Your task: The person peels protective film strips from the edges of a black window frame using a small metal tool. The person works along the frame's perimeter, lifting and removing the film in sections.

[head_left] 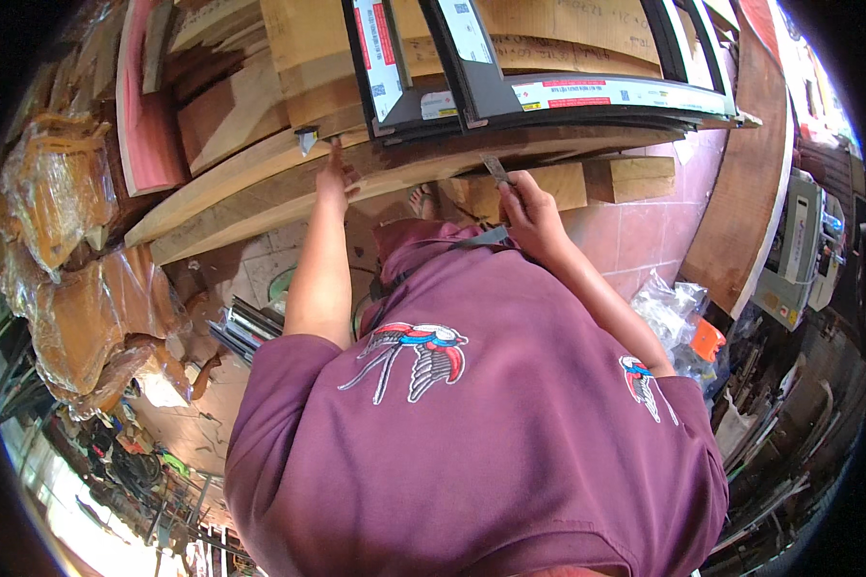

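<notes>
Holding in the right hand (532,213) a flat, narrow, greyish strip (495,170), pinched by thumb and fingers, near the edge of the dark, smooth frame (548,116) with glossy white film (587,93). Having the left hand (332,182), with fingers loosely apart, over a long, pale, grained wooden beam (250,216); cannot tell whether touching it.

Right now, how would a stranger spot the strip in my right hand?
Find the black frames across the top. Just below them, right of centre, is your right hand. The strip sticks out of it: thin, grey and flat, unlike the chunky wood block nearby.
</notes>
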Motion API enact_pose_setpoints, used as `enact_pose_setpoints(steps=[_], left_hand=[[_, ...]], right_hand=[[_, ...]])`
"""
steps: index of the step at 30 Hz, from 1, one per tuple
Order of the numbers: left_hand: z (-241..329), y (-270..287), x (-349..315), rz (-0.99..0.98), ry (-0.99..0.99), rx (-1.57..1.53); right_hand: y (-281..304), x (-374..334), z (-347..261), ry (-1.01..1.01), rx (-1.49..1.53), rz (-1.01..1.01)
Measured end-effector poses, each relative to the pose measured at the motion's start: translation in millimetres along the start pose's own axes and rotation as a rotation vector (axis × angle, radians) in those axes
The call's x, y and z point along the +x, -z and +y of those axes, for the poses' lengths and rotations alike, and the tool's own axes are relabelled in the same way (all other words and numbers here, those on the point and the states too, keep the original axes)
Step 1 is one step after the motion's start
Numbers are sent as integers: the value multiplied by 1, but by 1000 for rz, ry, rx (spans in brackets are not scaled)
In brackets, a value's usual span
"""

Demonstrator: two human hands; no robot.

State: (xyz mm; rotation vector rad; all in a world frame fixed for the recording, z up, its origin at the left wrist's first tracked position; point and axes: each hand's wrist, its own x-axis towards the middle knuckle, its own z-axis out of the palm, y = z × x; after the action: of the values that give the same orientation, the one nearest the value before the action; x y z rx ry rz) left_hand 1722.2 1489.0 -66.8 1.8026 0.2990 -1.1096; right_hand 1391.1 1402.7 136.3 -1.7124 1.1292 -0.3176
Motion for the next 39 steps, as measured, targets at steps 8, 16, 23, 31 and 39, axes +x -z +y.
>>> enact_pose_setpoints(steps=[8, 16, 23, 31, 39], left_hand=[[-33, -7, -55, -126, -378, 599], [-31, -11, -37, -93, -744, 844], [5, -12, -83, 62, -1235, 671], [60, -85, -140, -22, -1711, 1274], [84, -76, -128, 184, -1612, 1247]], right_hand=[[1, 8, -3, 46, -38, 0], [8, 9, -6, 45, -72, -28], [16, 6, 3, 127, -85, 90], [28, 36, -16, 317, -115, 247], [16, 35, -14, 274, 33, 197]])
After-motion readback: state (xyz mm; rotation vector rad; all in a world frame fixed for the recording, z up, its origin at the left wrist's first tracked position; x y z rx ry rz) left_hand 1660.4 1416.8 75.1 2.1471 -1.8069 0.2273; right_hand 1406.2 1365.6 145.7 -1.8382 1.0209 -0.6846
